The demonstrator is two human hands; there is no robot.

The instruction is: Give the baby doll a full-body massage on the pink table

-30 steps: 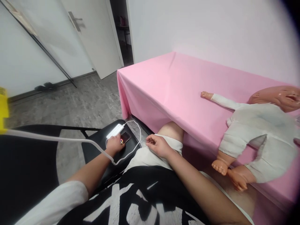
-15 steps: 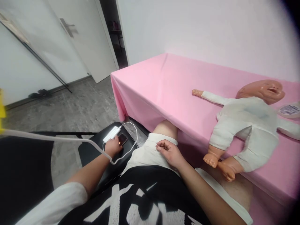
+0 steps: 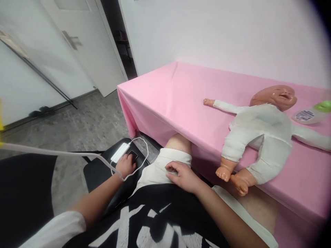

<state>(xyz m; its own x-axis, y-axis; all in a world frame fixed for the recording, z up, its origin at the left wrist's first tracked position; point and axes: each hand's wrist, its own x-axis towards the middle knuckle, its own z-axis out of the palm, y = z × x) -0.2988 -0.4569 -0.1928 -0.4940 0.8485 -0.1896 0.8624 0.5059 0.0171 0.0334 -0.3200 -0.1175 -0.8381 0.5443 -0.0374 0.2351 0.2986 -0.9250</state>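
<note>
My left hand (image 3: 126, 166) lies over a dark phone (image 3: 133, 155) on the black chair seat, its fingers apart on top and covering much of it. Just beyond is a white rectangular adapter (image 3: 120, 152) with a thin white cable. My right hand (image 3: 184, 176) hovers above or rests on my light shorts; I cannot tell which. Its fingers are loosely curved, with the thumb apart and nothing between them. On the pink-covered table to the right, a baby doll (image 3: 261, 129) in a whitish suit lies on its back, feet over the near edge.
A clear bottle with a green cap (image 3: 307, 115) lies beside the doll on the pink cloth (image 3: 160, 96). The black chair (image 3: 95, 175) stands at my left. A pale thick cable (image 3: 64, 152) crosses above my left forearm. Behind are a door (image 3: 88, 44) and a thin black stand (image 3: 46, 79).
My left hand has shifted further over the phone. My right hand's fingers have spread apart slightly. The view has turned right, bringing the bottle's green cap into sight.
</note>
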